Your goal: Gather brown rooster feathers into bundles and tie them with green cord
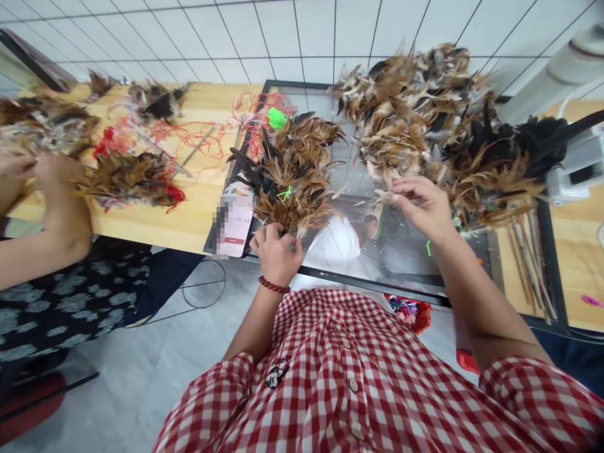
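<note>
Red-and-white checked cloth of your shirt (pixel 325 377), fastened with round buttons, is nearest the camera. Your left hand (pixel 277 257), a beaded bracelet (pixel 274 285) at its wrist, is closed on the lower end of a feather bundle (pixel 295 170), which fans out just beyond it. The plumes are narrow and brown, with long black ones jutting out on the left and a bright green strand (pixel 284 194) across the middle. Your right hand (pixel 423 204) is at the near edge of a larger feather pile (pixel 410 113), thumb and forefinger together beside pale, wispy tips; you cannot tell whether they pinch one. That pile is shaggy, in tan, white and black. Beneath lies a smooth, dark-rimmed tray (pixel 410 248); a flat phone (pixel 237 228) sits just left of the bundle, and slender brown sticks (pixel 531 264) lie to the right.
</note>
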`<state>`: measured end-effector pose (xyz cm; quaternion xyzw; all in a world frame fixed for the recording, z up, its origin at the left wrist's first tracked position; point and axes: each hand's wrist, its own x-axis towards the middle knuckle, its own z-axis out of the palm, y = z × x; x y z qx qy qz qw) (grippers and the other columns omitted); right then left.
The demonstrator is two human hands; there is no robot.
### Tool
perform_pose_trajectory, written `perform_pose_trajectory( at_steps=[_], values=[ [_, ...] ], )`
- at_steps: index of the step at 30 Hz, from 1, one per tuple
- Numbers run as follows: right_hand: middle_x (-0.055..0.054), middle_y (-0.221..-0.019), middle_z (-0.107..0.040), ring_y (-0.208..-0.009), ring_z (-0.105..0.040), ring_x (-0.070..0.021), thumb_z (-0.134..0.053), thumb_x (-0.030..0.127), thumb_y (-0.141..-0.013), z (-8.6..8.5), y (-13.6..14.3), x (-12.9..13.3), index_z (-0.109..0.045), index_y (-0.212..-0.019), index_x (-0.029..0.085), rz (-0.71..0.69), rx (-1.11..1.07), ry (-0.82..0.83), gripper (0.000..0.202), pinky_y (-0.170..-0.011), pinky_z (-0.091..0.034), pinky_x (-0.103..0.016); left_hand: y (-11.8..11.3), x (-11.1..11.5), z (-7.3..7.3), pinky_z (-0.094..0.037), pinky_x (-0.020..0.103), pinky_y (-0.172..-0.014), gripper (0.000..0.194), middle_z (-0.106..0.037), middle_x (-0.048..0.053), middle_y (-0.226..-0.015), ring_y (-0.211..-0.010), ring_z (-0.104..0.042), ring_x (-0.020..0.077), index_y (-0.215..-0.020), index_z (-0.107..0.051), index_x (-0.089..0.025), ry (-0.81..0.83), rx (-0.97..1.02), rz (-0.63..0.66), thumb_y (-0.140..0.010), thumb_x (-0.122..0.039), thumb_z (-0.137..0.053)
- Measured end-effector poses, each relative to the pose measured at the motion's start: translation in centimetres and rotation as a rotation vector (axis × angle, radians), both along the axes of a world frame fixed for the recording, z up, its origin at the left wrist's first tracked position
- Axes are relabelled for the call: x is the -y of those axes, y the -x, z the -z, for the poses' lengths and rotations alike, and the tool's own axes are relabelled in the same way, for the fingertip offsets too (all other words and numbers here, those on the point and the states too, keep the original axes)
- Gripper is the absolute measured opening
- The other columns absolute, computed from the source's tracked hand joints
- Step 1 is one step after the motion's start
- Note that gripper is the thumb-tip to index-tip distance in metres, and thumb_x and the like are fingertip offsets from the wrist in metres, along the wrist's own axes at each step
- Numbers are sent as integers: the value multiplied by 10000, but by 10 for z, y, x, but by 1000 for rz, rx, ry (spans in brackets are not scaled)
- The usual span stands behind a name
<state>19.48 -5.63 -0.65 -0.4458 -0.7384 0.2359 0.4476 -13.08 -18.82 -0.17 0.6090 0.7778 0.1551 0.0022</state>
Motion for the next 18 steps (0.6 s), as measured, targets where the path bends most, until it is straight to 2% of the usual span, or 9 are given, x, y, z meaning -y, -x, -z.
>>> perform_pose_trajectory(
  at_steps=[3,6,9,12,15,17,18],
  values=[
    [-84,-1107,-831,-1062,-777,-262,-666,343,-977,-3,7,10,-809,-1020,257,-204,207,30,173,-959,-635,-466,4,-6,-2,-357,586,-1035,189,-708,165,-1265,-1257,-545,388,-726,-792,-197,17,6,-57,-869,-289,-710],
    [-127,-1296,-797,-1201,-748,-311,-592,244,-981,-8,34,10,-788,-1203,216,-389,517,50,297,-1057,-598,-516,11,-10,-4,-344,579,-1049,198,-700,168,-1263,-1263,-537,384,-759,-805,-200,36,6,-81,-886,-308,-698],
    [-176,-1495,-699,-1343,-667,-365,-538,189,-993,-12,72,-2,-718,-1394,176,-381,716,40,440,-1117,-539,-574,15,-8,-5,-349,584,-1051,165,-701,163,-1277,-1263,-531,391,-828,-820,-222,30,2,-73,-860,-374,-763],
    [-199,-1636,-583,-1466,-563,-389,-525,176,-1002,-14,97,-16,-650,-1490,145,-324,803,47,505,-1132,-490,-578,9,2,-9,-362,623,-1041,188,-716,157,-1287,-1241,-538,408,-885,-819,-256,-115,-8,-30,-807,-424,-848],
    [-176,-1628,-601,-1460,-565,-366,-506,228,-1040,-13,89,-21,-681,-1448,147,-330,885,68,452,-1123,-458,-541,-11,13,-18,-402,611,-1044,130,-738,143,-1275,-1205,-590,372,-947,-813,-279,-364,-18,121,-887,-394,-793],
    [-145,-1595,-641,-1419,-598,-347,-516,242,-1040,-12,66,-17,-694,-1432,165,-296,922,63,437,-1112,-441,-519,-24,15,-27,-470,530,-1025,107,-768,122,-1205,-1136,-648,312,-997,-804,-276,-456,21,345,-918,-332,-759],
    [-139,-1568,-665,-1392,-616,-346,-526,242,-1035,-13,52,-13,-704,-1419,168,-259,937,56,430,-1105,-436,-513,-28,11,-32,-504,481,-1009,109,-784,103,-1161,-1108,-669,283,-1018,-797,-277,-449,55,456,-934,-304,-735]
  ],
)
